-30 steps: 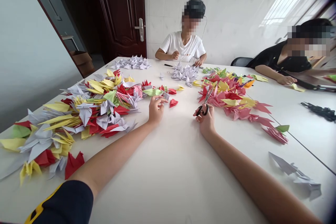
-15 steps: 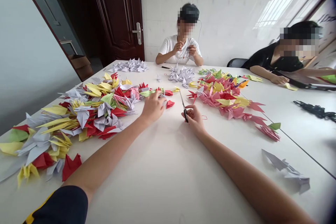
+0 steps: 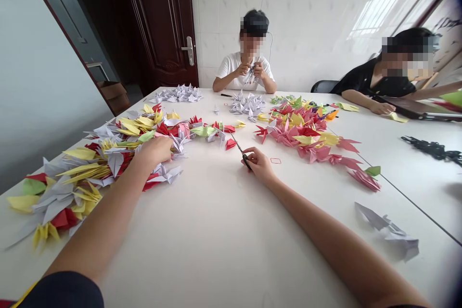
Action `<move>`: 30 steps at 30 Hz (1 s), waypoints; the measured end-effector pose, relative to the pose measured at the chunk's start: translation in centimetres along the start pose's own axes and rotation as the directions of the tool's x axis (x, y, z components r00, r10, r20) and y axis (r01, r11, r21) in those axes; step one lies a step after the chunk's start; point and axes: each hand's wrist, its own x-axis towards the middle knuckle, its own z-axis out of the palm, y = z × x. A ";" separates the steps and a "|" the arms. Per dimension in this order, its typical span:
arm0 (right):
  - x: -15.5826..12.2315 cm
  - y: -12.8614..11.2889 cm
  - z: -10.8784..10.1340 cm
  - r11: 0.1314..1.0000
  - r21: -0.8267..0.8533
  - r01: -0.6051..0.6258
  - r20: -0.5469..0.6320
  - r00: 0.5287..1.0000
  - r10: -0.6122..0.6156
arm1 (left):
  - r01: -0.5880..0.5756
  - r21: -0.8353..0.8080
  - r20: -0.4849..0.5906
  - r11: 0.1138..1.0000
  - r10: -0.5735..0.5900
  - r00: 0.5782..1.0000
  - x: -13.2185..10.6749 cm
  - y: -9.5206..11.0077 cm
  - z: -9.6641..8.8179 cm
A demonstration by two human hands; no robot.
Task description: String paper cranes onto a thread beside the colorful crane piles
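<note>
My right hand (image 3: pixel 260 163) is closed round scissors (image 3: pixel 238 146) with black handles, held just above the table. Their thin metal blades point away and to the left. At the left, my left hand (image 3: pixel 156 150) reaches down into a heap of folded paper cranes (image 3: pixel 86 169) in white, yellow, red and green. Its fingertips are hidden behind the hand and among the paper, so whether they grip a crane does not show. Beyond the scissors' tip, a small red folded piece (image 3: pixel 230 144) lies beside a row of cranes (image 3: pixel 207 131).
Pink, red and yellow cranes (image 3: pixel 299 127) form a second heap at the right. White cranes (image 3: pixel 247 103) lie farther back. A white paper piece (image 3: pixel 388 231) and a black cord bundle (image 3: pixel 429 149) rest at right. Two people (image 3: pixel 245 70) sit across the white table (image 3: pixel 216 231).
My left hand has moved left and nearer, from the row of cranes in the middle into the left heap. The scissors in my right hand have swung leftward and tilt more.
</note>
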 end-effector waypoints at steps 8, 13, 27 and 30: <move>0.1 0.4 -0.1 0.999 -0.043 0.014 0.011 1.000 -0.013 | -0.042 0.276 0.012 0.960 0.041 0.999 -2.2 2.5 4.1; 0.1 0.2 -0.1 0.999 -0.051 0.008 0.016 1.000 -0.007 | -0.099 0.242 0.001 0.965 0.102 0.995 -2.3 2.3 5.0; 0.2 0.3 -0.2 0.999 -0.038 0.001 0.028 1.000 0.000 | 0.011 0.327 -0.086 0.945 0.018 0.996 -5.7 3.1 2.6; 0.2 0.4 -0.2 0.999 -0.040 -0.002 0.028 1.000 0.003 | 0.024 0.256 0.117 0.966 -0.055 0.992 -6.1 1.9 2.8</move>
